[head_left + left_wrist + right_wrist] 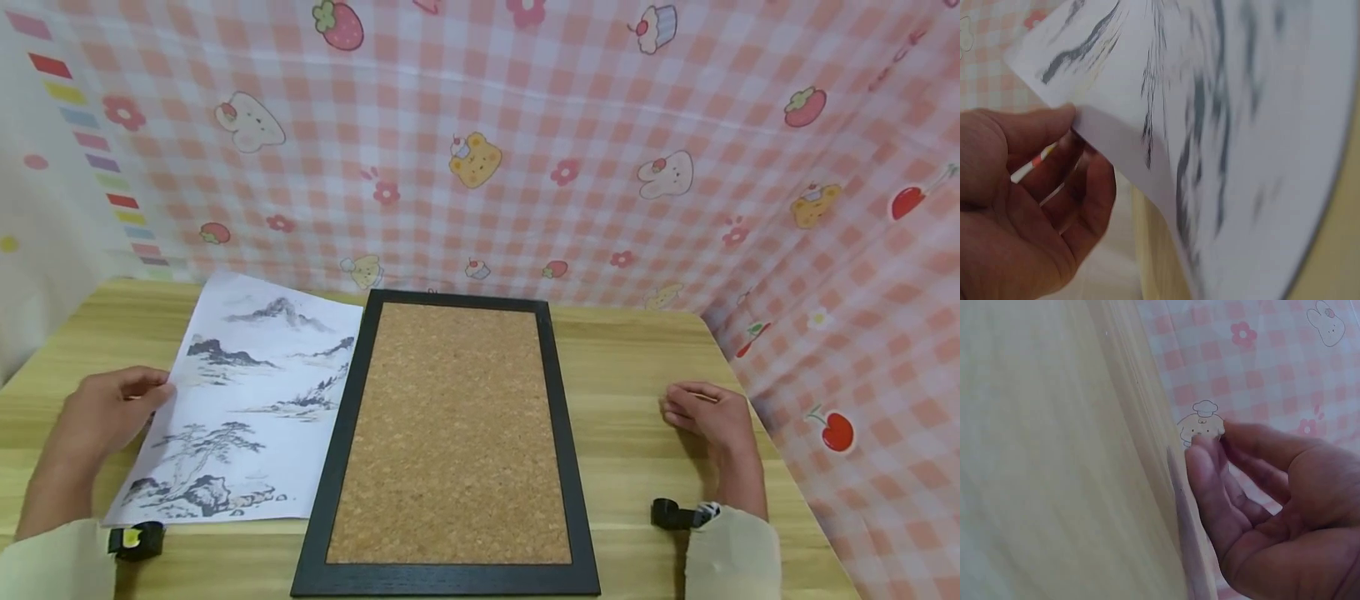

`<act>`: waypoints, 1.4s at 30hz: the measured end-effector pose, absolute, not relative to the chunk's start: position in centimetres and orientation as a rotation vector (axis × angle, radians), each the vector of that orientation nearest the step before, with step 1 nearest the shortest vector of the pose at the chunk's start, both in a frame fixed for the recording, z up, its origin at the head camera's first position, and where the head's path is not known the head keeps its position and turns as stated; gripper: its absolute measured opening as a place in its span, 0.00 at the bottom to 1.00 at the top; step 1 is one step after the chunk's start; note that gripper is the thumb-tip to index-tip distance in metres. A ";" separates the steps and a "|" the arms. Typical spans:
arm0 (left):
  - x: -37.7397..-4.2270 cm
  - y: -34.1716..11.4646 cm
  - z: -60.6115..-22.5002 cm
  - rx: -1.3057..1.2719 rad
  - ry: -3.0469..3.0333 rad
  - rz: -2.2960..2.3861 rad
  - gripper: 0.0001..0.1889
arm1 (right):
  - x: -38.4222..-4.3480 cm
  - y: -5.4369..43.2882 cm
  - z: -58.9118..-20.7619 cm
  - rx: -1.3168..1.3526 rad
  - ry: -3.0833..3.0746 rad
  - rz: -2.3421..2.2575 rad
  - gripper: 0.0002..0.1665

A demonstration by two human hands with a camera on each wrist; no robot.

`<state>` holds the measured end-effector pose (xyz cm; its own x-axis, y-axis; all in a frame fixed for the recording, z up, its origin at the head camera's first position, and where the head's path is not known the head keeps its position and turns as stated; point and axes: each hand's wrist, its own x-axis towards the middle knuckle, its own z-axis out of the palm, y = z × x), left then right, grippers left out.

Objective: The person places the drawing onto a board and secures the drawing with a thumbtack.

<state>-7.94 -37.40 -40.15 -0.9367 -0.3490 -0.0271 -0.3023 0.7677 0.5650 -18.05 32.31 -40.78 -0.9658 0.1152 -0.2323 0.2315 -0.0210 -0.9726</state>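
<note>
A sheet of paper [247,400] printed with an ink landscape of mountains and trees is at the left of the table. My left hand [112,417] pinches its left edge between thumb and fingers; in the left wrist view, the sheet [1260,125] bends up from the hand [1035,187]. Beside the paper lies a black frame [442,577] with a brown cork panel [457,433] inside it. Over the right part of the table, my right hand [712,412] has loosely bent fingers with nothing in them. The right wrist view shows the same hand [1272,512].
The light wooden table [622,433] extends on both sides of the frame. A pink checked cloth [525,100] with cartoon prints hangs along the back and right. Each wrist wears a black strapped device, the left one [138,540] close to the paper's lower corner.
</note>
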 end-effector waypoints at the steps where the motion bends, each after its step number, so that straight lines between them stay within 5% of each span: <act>1: -7.9 -37.5 -40.2 0.483 -2.878 -0.890 0.19 | -18.0 32.3 -40.7 0.369 2.134 -2.160 0.13; 22: -7.3 -39.5 -41.3 0.357 -2.718 -1.099 0.19 | -17.5 32.1 -39.2 0.251 2.151 -2.180 0.09; 27: -7.1 -40.5 -41.5 0.362 -2.571 -1.278 0.07 | -17.3 32.0 -39.3 0.206 2.162 -2.181 0.09; 31: -6.8 -41.2 -41.7 0.337 -2.419 -1.440 0.15 | -17.3 31.7 -39.4 0.205 2.196 -2.133 0.07; 42: -7.0 -40.1 -41.4 0.289 -2.263 -1.833 0.12 | -17.4 31.4 -39.0 0.192 2.247 -2.101 0.05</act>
